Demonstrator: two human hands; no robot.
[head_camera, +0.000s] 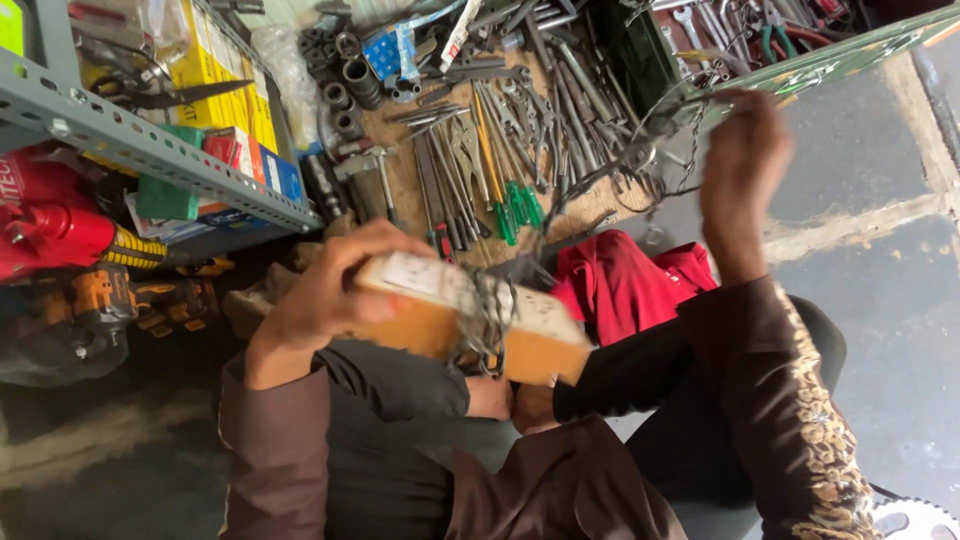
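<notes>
- The left hand (325, 290) has its grip wrapped around one end of a flat cardboard box (470, 318), white on top and brown along the side, held tilted over the person's lap.
- A thin metal chain (488, 315) is looped around the middle of the box and runs up and to the right toward the other hand.
- The right hand (742, 170) is raised well above the box, its grip pinched narrow on the upper end of the chain; the fingers are blurred.
- Both sleeves are dark brown, the right one with pale embroidery along its edge.
- A red cloth (625, 285) lies just beyond the box, on the floor.
- Behind it, a wooden board (400, 190) carries rows of wrenches and green-handled screwdrivers (515, 205).
- On the left, a grey metal shelf (150, 150) holds yellow and red boxes, with orange power tools (100, 305) below it.
</notes>
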